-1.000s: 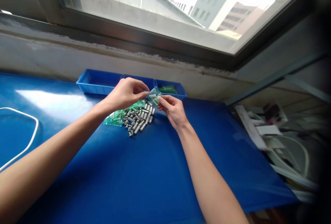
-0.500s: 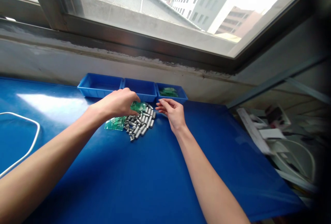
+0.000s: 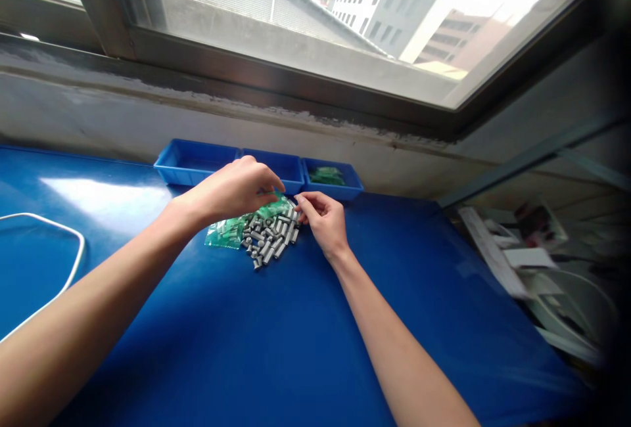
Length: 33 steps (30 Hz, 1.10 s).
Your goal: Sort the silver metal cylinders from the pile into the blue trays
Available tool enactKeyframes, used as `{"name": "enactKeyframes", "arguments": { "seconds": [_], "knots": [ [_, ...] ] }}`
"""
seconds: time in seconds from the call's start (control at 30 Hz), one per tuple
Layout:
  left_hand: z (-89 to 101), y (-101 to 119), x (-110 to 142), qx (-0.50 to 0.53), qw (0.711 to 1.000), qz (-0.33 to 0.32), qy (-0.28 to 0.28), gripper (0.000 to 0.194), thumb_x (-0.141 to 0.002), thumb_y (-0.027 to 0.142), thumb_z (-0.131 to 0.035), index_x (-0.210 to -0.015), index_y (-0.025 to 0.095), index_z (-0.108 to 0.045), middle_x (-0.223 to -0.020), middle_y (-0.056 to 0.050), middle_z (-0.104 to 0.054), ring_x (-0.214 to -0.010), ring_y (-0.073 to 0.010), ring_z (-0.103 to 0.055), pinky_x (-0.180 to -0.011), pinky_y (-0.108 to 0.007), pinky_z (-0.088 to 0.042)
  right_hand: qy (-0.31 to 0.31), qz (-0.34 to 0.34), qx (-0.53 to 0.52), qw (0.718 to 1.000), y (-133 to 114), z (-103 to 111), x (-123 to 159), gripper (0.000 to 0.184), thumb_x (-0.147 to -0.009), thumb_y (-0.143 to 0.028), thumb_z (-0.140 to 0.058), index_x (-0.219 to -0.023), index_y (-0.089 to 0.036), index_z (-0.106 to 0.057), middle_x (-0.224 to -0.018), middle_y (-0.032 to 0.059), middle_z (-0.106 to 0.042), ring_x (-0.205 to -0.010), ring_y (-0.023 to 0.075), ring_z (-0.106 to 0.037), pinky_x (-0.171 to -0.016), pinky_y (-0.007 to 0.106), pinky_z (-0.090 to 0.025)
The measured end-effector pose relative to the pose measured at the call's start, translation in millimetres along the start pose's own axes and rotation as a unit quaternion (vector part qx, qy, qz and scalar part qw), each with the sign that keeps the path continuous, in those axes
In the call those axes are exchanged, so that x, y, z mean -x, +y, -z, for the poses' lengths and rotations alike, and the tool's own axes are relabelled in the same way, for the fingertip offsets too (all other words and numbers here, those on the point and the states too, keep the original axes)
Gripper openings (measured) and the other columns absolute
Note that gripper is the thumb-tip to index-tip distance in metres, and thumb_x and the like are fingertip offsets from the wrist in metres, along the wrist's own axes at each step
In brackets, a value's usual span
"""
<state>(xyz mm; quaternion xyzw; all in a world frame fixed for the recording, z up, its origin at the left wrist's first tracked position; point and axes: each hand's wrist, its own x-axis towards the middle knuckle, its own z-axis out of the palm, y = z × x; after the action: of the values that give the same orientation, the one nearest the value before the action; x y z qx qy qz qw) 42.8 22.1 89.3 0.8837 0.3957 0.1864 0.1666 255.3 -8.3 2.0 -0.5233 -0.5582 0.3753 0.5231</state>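
Observation:
A loose pile of short metal cylinders (image 3: 269, 240) lies on the blue table top (image 3: 276, 341). Over its far left side is my left hand (image 3: 241, 184), its thumb and fingertips drawn close together; what they hold, if anything, I cannot make out. Just below those fingertips is a green clear bag (image 3: 276, 207). Another green bag with metal parts inside (image 3: 224, 233) lies flat at the pile's left. My right hand (image 3: 325, 220) is at the pile's right edge, thumb and fingers pinched, anything between them too small to name.
Behind the pile, three blue trays stand against the wall: a left tray (image 3: 194, 180), a middle tray (image 3: 294, 187) partly hidden by my left hand, and a right tray (image 3: 340, 192) holding green bags. A white cable (image 3: 79, 249) curves at the left. Clutter stands beyond the table's right edge.
My left hand has moved right, and its thumb and fingers have come closer together. My right hand has shifted slightly left relative to the pile. The view has turned a little.

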Motion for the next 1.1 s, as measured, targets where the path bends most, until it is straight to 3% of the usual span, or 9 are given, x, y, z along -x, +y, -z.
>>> {"name": "enactKeyframes", "arguments": {
  "seconds": [0.07,0.13,0.27,0.47,0.63,0.8,0.87,0.97,1.1],
  "knots": [
    [-0.8,3,-1,0.07,0.996,0.012,0.058,0.024,-0.085,0.028,-0.067,-0.102,0.02,-0.082,-0.095,-0.008,-0.081,-0.088,-0.0243,-0.077,-0.079,-0.03,-0.056,0.012,0.007,-0.008,1.0,-3,1,1,0.03,-0.082,-0.048,-0.076,-0.091,-0.02,-0.075,-0.075,0.001,-0.071,-0.06,0.0133,-0.06,-0.059,0.025,-0.049],
    [-2.6,4,-2,0.168,0.981,0.039,0.088,0.023,-0.084,0.032,-0.07,-0.098,0.017,-0.081,-0.089,-0.007,-0.081,-0.084,-0.0234,-0.076,-0.075,-0.028,-0.057,-0.018,0.005,-0.059,0.998,-7,1,2,0.03,-0.084,-0.049,-0.073,-0.094,-0.021,-0.075,-0.075,-0.0001,-0.07,-0.061,0.0131,-0.06,-0.059,0.025,-0.048],
    [-8.1,2,-4,0.311,0.944,0.085,0.067,0.033,-0.081,0.042,-0.074,-0.1,0.014,-0.077,-0.087,-0.008,-0.08,-0.082,-0.0236,-0.075,-0.066,-0.026,-0.056,-0.106,-0.033,-0.156,0.982,-14,0,3,0.034,-0.087,-0.055,-0.07,-0.081,-0.021,-0.072,-0.068,-0.0006,-0.068,-0.061,0.0138,-0.061,-0.06,0.026,-0.049],
    [-12.5,-2,-4,0.347,0.931,0.089,0.066,0.038,-0.078,0.044,-0.077,-0.098,0.013,-0.076,-0.086,-0.009,-0.08,-0.077,-0.0216,-0.073,-0.063,-0.025,-0.053,-0.119,-0.052,-0.177,0.976,-16,0,5,0.028,-0.078,-0.046,-0.082,-0.077,-0.02,-0.072,-0.063,-0.0009,-0.07,-0.056,0.013,-0.062,-0.06,0.026,-0.05],
    [-14.3,0,-5,0.309,0.941,0.106,0.085,0.041,-0.08,0.05,-0.075,-0.097,0.013,-0.076,-0.083,-0.009,-0.079,-0.073,-0.0209,-0.072,-0.057,-0.023,-0.05,-0.099,-0.053,-0.182,0.977,-15,7,1,0.026,-0.075,-0.041,-0.085,-0.082,-0.019,-0.074,-0.063,-0.0008,-0.072,-0.055,0.0123,-0.064,-0.057,0.024,-0.051],
    [-16.3,-3,-5,0.173,0.972,0.104,0.118,0.036,-0.089,0.049,-0.066,-0.095,0.016,-0.079,-0.084,-0.008,-0.079,-0.076,-0.0213,-0.074,-0.066,-0.027,-0.053,0.07,-0.052,-0.208,0.974,-8,19,-14,0.027,-0.066,-0.036,-0.091,-0.079,-0.019,-0.075,-0.065,-0.0031,-0.071,-0.056,0.0095,-0.066,-0.055,0.019,-0.051],
    [-17.4,-5,-4,0.1,0.989,0.079,0.078,0.033,-0.09,0.046,-0.064,-0.094,0.018,-0.08,-0.089,-0.008,-0.08,-0.082,-0.0223,-0.075,-0.072,-0.028,-0.054,0.125,-0.067,-0.247,0.959,-6,25,-19,0.027,-0.064,-0.032,-0.092,-0.081,-0.019,-0.075,-0.074,-0.0008,-0.076,-0.069,0.0118,-0.073,-0.064,0.019,-0.056],
    [-21.7,-8,-2,-0.001,0.999,0.052,-0.001,0.033,-0.089,0.046,-0.066,-0.101,0.019,-0.081,-0.103,-0.01,-0.08,-0.096,-0.0272,-0.075,-0.082,-0.032,-0.055,0.141,-0.092,-0.269,0.948,-4,28,-22,0.022,-0.068,-0.027,-0.088,-0.084,-0.018,-0.077,-0.088,0.0049,-0.08,-0.086,0.0156,-0.077,-0.076,0.021,-0.06],
    [-27.8,-10,1,-0.106,0.991,0.057,-0.052,0.044,-0.084,0.047,-0.069,-0.118,0.022,-0.078,-0.114,-0.013,-0.077,-0.106,-0.0345,-0.072,-0.086,-0.038,-0.056,0.127,-0.117,-0.228,0.958,-7,25,-17,0.014,-0.072,-0.026,-0.082,-0.082,-0.017,-0.078,-0.082,0.006,-0.079,-0.076,0.015,-0.077,-0.068,0.02,-0.059]
  ]
}}
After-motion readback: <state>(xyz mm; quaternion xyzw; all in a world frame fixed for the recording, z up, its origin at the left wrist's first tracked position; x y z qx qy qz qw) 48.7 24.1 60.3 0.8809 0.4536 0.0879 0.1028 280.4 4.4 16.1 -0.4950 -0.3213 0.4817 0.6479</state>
